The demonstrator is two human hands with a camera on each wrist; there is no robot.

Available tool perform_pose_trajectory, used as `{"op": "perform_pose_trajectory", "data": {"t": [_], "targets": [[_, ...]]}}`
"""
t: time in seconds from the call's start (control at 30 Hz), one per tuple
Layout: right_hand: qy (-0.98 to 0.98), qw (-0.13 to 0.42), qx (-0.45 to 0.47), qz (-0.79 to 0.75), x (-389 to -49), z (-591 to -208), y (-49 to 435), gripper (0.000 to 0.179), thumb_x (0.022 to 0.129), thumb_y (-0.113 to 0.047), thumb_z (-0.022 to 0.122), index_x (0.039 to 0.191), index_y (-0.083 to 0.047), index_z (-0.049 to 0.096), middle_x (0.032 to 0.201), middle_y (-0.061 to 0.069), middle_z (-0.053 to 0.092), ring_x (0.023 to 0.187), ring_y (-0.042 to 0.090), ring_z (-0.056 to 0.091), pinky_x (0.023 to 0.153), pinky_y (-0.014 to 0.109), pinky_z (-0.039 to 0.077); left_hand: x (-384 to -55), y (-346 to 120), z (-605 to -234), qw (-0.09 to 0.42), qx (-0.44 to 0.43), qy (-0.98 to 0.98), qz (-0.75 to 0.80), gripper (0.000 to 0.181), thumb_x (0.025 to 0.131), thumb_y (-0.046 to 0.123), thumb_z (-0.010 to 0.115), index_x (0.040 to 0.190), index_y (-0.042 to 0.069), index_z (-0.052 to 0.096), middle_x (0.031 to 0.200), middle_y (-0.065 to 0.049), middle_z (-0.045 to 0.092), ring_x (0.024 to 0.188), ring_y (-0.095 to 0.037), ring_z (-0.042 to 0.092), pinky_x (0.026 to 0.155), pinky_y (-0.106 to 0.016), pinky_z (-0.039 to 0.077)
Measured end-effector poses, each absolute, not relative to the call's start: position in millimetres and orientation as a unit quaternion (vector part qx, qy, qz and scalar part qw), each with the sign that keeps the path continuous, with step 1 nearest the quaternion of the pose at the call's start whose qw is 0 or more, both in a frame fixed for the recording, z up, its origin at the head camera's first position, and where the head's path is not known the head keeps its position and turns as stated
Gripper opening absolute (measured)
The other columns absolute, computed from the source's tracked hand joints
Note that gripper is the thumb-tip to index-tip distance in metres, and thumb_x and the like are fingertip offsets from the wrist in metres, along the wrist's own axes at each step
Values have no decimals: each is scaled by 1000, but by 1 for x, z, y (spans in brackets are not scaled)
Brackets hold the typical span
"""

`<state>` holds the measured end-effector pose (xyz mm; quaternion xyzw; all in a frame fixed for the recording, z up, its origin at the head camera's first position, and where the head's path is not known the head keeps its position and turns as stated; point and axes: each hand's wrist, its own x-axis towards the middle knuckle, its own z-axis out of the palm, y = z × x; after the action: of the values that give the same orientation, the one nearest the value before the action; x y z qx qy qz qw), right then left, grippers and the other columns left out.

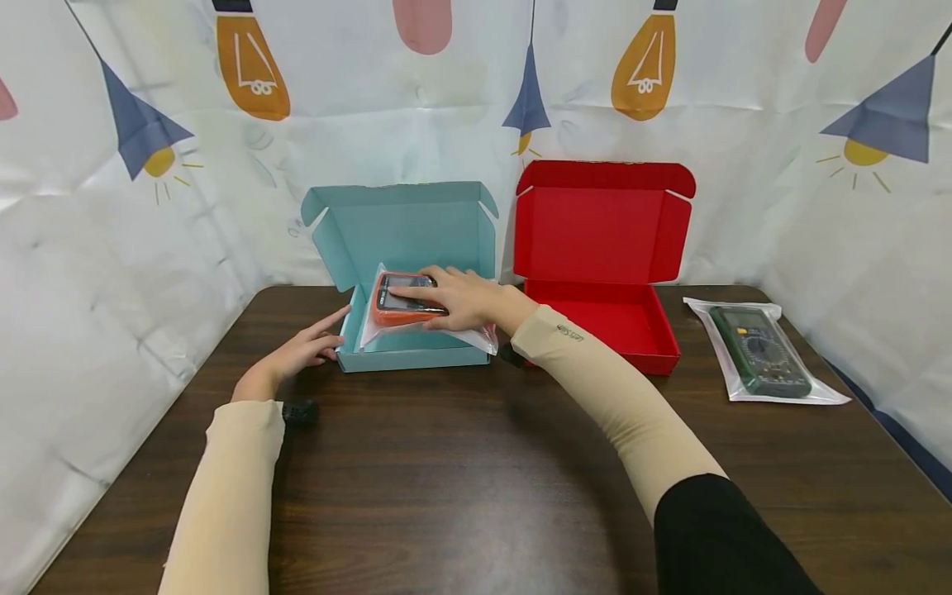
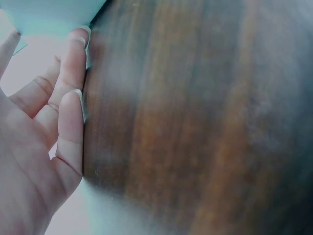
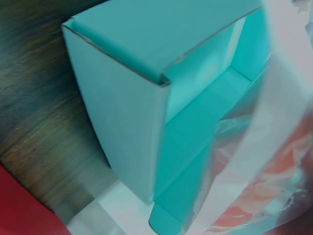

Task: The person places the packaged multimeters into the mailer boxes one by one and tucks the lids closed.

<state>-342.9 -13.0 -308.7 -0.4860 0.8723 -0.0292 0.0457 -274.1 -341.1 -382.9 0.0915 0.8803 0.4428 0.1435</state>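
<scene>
In the head view an orange multimeter (image 1: pixel 405 299) with a dark face sits in a clear plastic bag (image 1: pixel 476 337) at the opening of a light blue box (image 1: pixel 416 359). My right hand (image 1: pixel 464 299) grips the bagged multimeter from above, its index finger lying across the face and its thumb along the near side. Part of the bag reaches the box's right front corner. With fingers spread, my left hand (image 1: pixel 301 355) touches the box's left side. The left wrist view shows that hand's fingers (image 2: pixel 71 117) low by the table. No fingers appear in the right wrist view.
To the right stands an open red box (image 1: pixel 654 351), lid raised. A dark green multimeter (image 1: pixel 766 351) in a clear bag lies on the brown table (image 1: pixel 446 479) at far right. The blue box's lid (image 1: pixel 416 227) stands up before a patterned curtain (image 1: pixel 357 107).
</scene>
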Motion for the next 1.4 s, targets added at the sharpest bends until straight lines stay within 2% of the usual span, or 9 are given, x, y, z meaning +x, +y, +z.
{"op": "perform_pose_trajectory", "data": {"t": [0.47, 0.67, 0.73, 0.93, 1.4], "targets": [[879, 38, -474, -30, -358, -317, -27, 81, 97, -51, 62, 164, -42, 18, 164, 8, 22, 141, 28, 30, 112, 52, 35, -273, -340, -382, 151, 88, 875, 452, 74, 108, 36, 46, 166, 20, 4, 158, -29, 22, 118, -37, 52, 109, -66, 34], [883, 39, -467, -24, -363, -328, -29, 80, 97, -51, 61, 164, -43, 17, 165, 7, 21, 140, 28, 31, 111, 52, 35, -273, -340, -384, 149, 95, 875, 450, 72, 108, 33, 44, 166, 16, 4, 148, -30, 39, 112, -30, 55, 104, -62, 38], [883, 42, -466, -26, -364, -330, -30, 80, 97, -51, 61, 164, -43, 17, 165, 7, 21, 140, 28, 31, 111, 52, 35, -272, -340, -383, 148, 93, 875, 452, 73, 108, 33, 45, 166, 17, 4, 148, -29, 41, 111, -28, 55, 105, -62, 38], [887, 59, -457, -21, -367, -333, -35, 81, 97, -50, 62, 163, -46, 16, 165, 6, 21, 143, 29, 28, 114, 55, 31, -270, -341, -381, 147, 85, 875, 454, 74, 108, 34, 47, 166, 20, 5, 155, -27, 27, 111, -28, 53, 108, -65, 34], [892, 90, -442, -5, -366, -336, -42, 72, 100, -46, 58, 162, -46, 21, 165, 4, 23, 145, 29, 28, 118, 53, 24, -272, -338, -379, 156, 71, 873, 456, 73, 107, 33, 47, 166, 23, 5, 155, -26, 26, 113, -31, 52, 109, -64, 33]]}}
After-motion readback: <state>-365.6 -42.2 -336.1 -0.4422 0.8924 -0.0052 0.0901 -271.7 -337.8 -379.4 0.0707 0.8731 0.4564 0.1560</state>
